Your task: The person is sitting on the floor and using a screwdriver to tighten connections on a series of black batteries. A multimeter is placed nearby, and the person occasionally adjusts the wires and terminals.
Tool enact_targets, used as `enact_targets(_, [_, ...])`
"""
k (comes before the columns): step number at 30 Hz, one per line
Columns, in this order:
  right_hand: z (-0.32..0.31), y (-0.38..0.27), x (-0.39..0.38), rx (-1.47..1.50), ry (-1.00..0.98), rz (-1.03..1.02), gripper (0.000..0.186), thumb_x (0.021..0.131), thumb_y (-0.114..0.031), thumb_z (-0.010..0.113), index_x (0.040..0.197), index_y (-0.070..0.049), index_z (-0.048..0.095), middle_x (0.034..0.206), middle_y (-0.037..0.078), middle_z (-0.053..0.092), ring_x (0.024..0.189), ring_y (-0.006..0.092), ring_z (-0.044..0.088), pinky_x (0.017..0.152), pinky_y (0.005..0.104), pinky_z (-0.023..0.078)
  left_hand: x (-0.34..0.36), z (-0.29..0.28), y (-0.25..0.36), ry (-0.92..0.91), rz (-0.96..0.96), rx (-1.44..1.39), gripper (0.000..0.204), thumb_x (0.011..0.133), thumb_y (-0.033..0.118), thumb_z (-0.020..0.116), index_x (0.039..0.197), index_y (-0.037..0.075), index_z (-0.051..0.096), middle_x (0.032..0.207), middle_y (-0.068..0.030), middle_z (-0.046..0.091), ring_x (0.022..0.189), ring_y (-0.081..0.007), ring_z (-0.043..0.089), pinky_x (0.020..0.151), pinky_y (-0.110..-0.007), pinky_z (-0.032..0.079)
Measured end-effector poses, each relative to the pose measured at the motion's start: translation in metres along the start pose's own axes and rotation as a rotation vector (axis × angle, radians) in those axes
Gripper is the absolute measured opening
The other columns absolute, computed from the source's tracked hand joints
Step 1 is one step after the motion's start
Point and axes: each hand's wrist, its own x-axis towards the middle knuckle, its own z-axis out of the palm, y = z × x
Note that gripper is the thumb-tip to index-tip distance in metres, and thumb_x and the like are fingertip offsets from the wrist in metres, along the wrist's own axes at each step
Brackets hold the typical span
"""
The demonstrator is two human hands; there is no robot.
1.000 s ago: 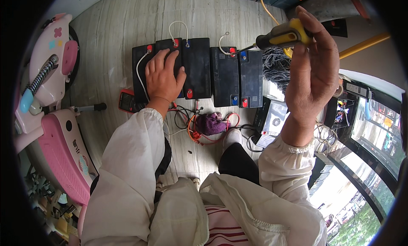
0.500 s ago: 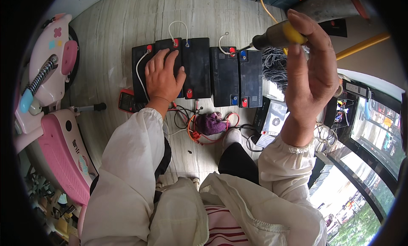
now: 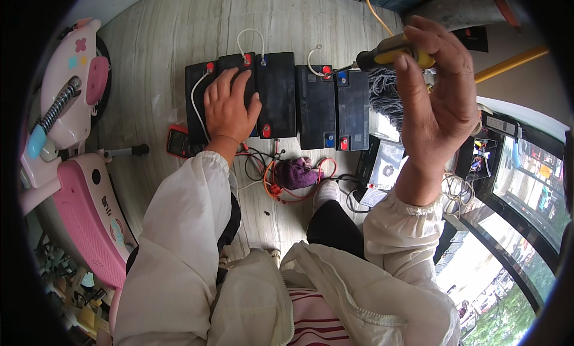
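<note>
Several black batteries (image 3: 280, 98) stand side by side on the floor. My left hand (image 3: 229, 110) lies flat over the left ones, fingers a little spread, holding nothing. In my right hand (image 3: 439, 104) a screwdriver (image 3: 382, 54) with a yellow and dark handle is held between thumb and fingers. Its shaft points left, and the tip meets the red terminal on top of another battery (image 3: 317, 110). A short white wire (image 3: 310, 60) runs from that terminal, its ring end standing free. One more white wire (image 3: 250, 31) arches between two left batteries.
A red-edged multimeter (image 3: 177, 141) lies left of the batteries. Below them are tangled cables (image 3: 272, 187) and a purple cloth (image 3: 297, 174). A grey mop head (image 3: 385, 95) touches the right side. A pink ride-on scooter (image 3: 89, 214) stands at left; a glass-fronted cabinet (image 3: 529, 172) is at right.
The screwdriver handle has turned in my right fingers, showing more yellow, and those fingers have shifted around it. My left hand and the batteries stay put.
</note>
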Motion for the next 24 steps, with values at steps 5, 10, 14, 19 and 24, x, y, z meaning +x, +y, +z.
enact_targets(5, [-0.003,0.001,-0.002,0.069,-0.005,0.064,0.035,0.097,0.001,0.065,0.132,0.0,0.064,0.135,0.018,0.065,0.123,0.0259,0.065,0.107,0.0392,0.05,0.001,0.001,0.001,0.001,0.002,-0.005,0.05,0.088,0.029,0.067,0.136,0.016,0.059,0.142,-0.0096,0.053,0.131,-0.0331,0.049,0.113,-0.047,0.034])
enact_targets(10, [0.001,0.008,-0.002,0.225,-0.007,0.043,0.042,0.098,-0.001,0.066,0.139,0.002,0.055,0.134,0.016,0.066,0.117,0.0206,0.067,0.104,0.0356,0.051,0.0,0.0,0.0,0.002,0.003,0.0,0.05,0.088,0.029,0.067,0.136,0.016,0.059,0.142,-0.0093,0.053,0.131,-0.0331,0.049,0.113,-0.047,0.035])
enact_targets(14, [-0.004,0.0,0.0,-0.016,-0.063,0.023,0.034,0.098,-0.002,0.066,0.131,0.002,0.061,0.132,0.014,0.067,0.115,0.0191,0.067,0.102,0.0335,0.05,0.001,0.001,0.001,0.001,-0.005,0.0,0.049,0.087,0.031,0.068,0.134,0.015,0.061,0.14,-0.0096,0.054,0.132,-0.032,0.049,0.113,-0.047,0.034])
enact_targets(19, [-0.002,-0.003,0.0,0.063,-0.033,0.052,0.03,0.095,-0.003,0.07,0.125,0.002,0.067,0.128,0.014,0.068,0.116,0.0197,0.065,0.102,0.0348,0.049,0.001,0.001,0.001,0.005,0.003,-0.003,0.05,0.088,0.029,0.067,0.136,0.016,0.059,0.141,-0.0094,0.053,0.13,-0.0332,0.049,0.113,-0.047,0.035])
enact_targets(24, [0.0,0.002,-0.001,0.215,0.005,0.051,0.037,0.091,0.002,0.074,0.127,0.0,0.068,0.124,0.013,0.07,0.117,0.0214,0.064,0.103,0.0352,0.049,0.001,0.001,0.001,0.005,-0.006,0.003,0.049,0.087,0.032,0.068,0.133,0.014,0.062,0.139,-0.0096,0.055,0.132,-0.0313,0.049,0.114,-0.047,0.034])
